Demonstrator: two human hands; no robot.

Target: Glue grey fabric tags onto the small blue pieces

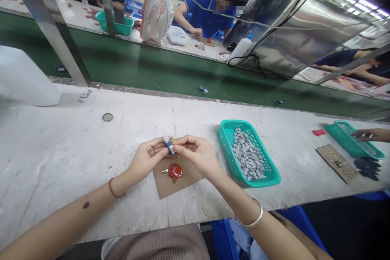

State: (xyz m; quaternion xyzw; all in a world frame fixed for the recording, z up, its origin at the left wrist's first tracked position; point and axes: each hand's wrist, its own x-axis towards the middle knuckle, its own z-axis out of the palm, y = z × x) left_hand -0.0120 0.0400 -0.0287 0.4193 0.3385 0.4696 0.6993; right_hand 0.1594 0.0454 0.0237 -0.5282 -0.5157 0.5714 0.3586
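Observation:
Between my two hands, above a brown cardboard piece (164, 189), is a small dark blue and grey part (169, 145). The fingers of my left hand (148, 155) pinch it from the left. From the right, my right hand (198, 155) closes its thumb and fingertips on the same part. Just below, a small round container of red liquid (175, 171) rests on the cardboard, with a small metallic tip at its left. A green basket (224, 154) of many small grey pieces (248, 158) stands right of my right hand.
A bottle cap (107, 117) and a large white jug (27, 77) are at the left. Behind the table runs a green belt (137, 73) carrying small blue parts. Another person's hand (371, 135) reaches over a second green basket (344, 140) at the right.

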